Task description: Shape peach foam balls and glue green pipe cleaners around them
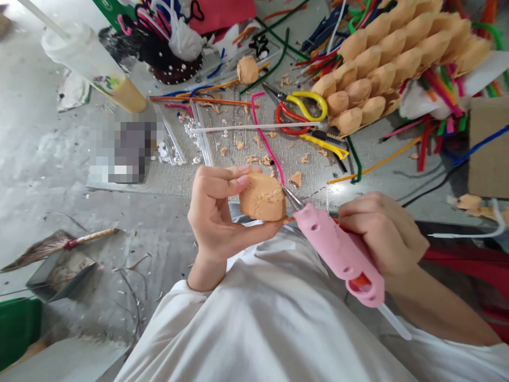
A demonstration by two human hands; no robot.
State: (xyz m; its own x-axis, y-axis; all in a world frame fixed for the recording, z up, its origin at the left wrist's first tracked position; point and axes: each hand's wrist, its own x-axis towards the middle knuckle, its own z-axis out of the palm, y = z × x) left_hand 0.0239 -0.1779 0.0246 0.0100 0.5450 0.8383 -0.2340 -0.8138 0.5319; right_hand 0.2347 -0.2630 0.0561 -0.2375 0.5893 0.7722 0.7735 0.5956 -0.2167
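My left hand (217, 212) is closed around a tan egg-carton cup (262, 199), a piece of moulded pulp with rough edges, thumb below and fingers above. In my right hand (382, 233) is a pink hot glue gun (338, 249), a white glue stick poking out of its back end. Its metal nozzle points up and left, at the cup's right edge; whether it touches I cannot tell. Just beyond the nozzle lies a pink pipe cleaner (268, 146) on the table.
Scissors with red and yellow handles (306, 109) and a yellow utility knife (328, 146) lie beyond my hands. Back right is a large egg carton (382, 53) among pipe cleaners. At left stand a drink cup (107, 74) and loose white beads (165, 154).
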